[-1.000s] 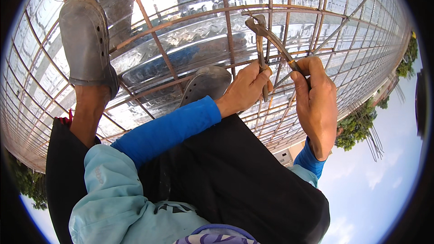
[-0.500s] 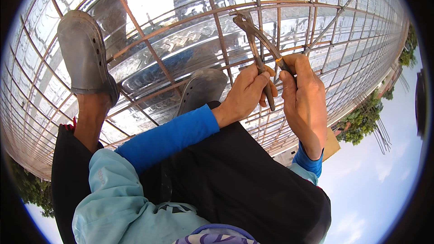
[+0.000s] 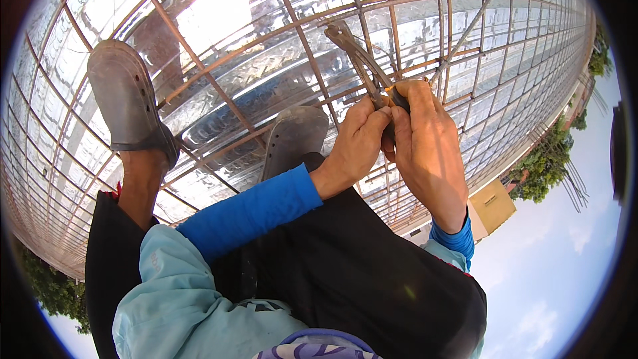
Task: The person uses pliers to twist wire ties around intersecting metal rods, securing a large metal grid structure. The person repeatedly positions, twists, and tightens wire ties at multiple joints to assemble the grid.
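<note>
Seen from above, a person crouches on a rebar grid (image 3: 279,23) laid over shiny corrugated metal decking (image 3: 219,13); the grid runs on open to the left and far edges, with its right edge dropping off to trees. Two hands meet over one pair of pincers (image 3: 362,60): the left hand (image 3: 355,146) and right hand (image 3: 425,146) both clench its handles. Two grey clogs (image 3: 126,103) rest on the bars, left of the hands.

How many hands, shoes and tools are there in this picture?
Hands: 2, the left hand and the right hand
Grey shoes: 2, one and another
Pliers: 1
Total: 5
</note>
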### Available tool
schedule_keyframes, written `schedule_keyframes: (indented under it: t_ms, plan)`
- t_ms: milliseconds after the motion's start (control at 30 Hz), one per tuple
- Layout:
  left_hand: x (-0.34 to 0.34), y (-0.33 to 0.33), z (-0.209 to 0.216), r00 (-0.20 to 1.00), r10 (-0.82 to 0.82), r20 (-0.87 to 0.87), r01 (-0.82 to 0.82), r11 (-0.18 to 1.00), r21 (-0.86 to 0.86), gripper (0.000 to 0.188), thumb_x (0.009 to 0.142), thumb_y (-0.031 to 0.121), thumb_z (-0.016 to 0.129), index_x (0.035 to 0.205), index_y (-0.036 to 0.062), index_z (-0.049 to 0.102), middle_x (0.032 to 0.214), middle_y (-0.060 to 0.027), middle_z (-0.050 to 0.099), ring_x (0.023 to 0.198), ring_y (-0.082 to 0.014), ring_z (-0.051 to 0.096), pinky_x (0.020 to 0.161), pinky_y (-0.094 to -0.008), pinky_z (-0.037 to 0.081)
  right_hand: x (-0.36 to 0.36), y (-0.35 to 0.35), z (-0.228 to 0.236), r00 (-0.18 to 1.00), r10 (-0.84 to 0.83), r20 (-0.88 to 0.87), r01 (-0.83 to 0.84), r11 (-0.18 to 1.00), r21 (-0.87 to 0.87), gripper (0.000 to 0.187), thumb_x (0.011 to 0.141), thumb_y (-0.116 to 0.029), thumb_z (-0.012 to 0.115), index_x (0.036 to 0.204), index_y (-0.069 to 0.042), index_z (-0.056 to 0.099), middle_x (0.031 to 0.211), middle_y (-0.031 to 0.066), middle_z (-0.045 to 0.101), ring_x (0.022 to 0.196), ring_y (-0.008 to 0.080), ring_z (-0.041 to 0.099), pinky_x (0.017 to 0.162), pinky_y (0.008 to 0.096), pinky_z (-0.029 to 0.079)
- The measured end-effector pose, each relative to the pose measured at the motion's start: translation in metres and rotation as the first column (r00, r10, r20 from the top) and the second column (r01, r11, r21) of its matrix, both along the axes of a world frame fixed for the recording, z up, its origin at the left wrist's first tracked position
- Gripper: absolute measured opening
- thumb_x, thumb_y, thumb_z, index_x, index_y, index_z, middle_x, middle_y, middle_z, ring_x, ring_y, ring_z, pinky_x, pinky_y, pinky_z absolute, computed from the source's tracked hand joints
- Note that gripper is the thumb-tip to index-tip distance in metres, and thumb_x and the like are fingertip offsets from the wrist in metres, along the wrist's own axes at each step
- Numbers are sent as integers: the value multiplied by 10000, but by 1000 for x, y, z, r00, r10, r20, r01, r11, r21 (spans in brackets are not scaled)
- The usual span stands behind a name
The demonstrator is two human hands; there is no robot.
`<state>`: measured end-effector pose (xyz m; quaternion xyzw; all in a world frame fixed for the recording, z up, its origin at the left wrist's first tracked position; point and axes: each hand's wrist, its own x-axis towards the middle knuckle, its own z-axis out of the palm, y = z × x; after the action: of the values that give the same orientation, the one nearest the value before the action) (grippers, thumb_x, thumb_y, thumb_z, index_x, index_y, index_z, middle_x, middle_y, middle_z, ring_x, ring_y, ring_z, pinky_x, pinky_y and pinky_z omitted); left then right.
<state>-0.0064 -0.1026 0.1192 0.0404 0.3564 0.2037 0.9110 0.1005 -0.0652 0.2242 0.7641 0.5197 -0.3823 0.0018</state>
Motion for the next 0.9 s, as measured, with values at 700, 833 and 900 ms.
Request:
schedule_keyframes:
  t_ms: [700,833,900]
  plan:
    - [-6,4,9,998,7,-55,-7,1000,3,263,1093,214,473,1140,12,634,905,11,627,807,-70,591,696,-254,503,-6,5,6,998,37,45,-34,998,-52,210,1009,-36,594,1204,39,574,995,263,672,886,465,687,733,492,540]
    - [-11,7,6,997,-34,-66,41,995,93,275,1088,203,474,1127,-11,642,866,-13,632,780,-88,592,675,-270,491,-5,-3,4,951,268,156,-274,962,19,452,918,6,671,1349,58,547,1096,247,667,965,430,690,733,482,578]
    - [-8,9,5,995,-22,-96,32,994,102,303,1074,177,459,1096,-56,651,798,-83,662,691,-139,623,614,-308,508,-8,-3,11,921,344,182,-346,938,-20,610,865,37,692,1443,76,502,1172,235,650,1041,415,677,748,475,594]
